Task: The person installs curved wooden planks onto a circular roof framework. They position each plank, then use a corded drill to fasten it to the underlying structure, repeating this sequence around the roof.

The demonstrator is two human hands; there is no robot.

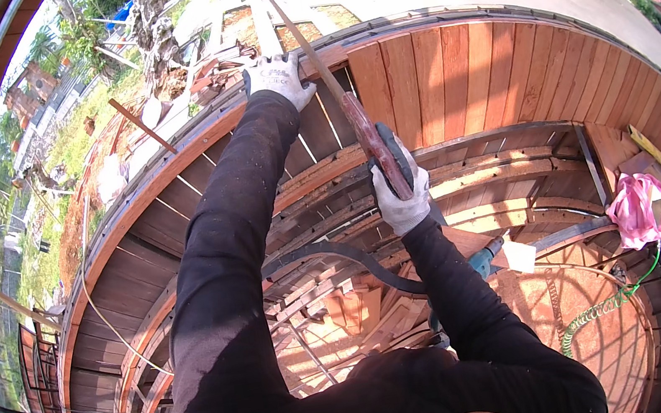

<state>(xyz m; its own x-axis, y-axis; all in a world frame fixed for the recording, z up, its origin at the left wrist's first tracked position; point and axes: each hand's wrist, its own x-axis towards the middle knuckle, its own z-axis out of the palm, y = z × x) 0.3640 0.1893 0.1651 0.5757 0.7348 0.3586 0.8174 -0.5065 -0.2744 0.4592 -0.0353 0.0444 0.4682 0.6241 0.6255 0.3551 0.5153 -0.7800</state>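
Observation:
My left hand [277,79], in a white work glove, lies on top of the curved wooden rim [206,129]. Its fingers are spread over the edge and its thumb is apart. In my right hand [403,194], also gloved, is a long narrow wooden strip [372,141], gripped near its close end. The strip is reddish-brown at this end and tan further out, tapering away past the rim. Its far tip stands out beyond the structure. To the right of the strip, upright reddish boards [447,76] line the curved wall. Dark boards and gaps show below my left hand.
Curved wooden ribs [479,181] step down inside the structure. A teal power tool [485,256] shows beside my right forearm. Pink plastic [635,210] hangs at the right, above a coiled green hose [591,313]. A yellow level-like bar [656,156] leans nearby. Outside stands a tree trunk [152,29].

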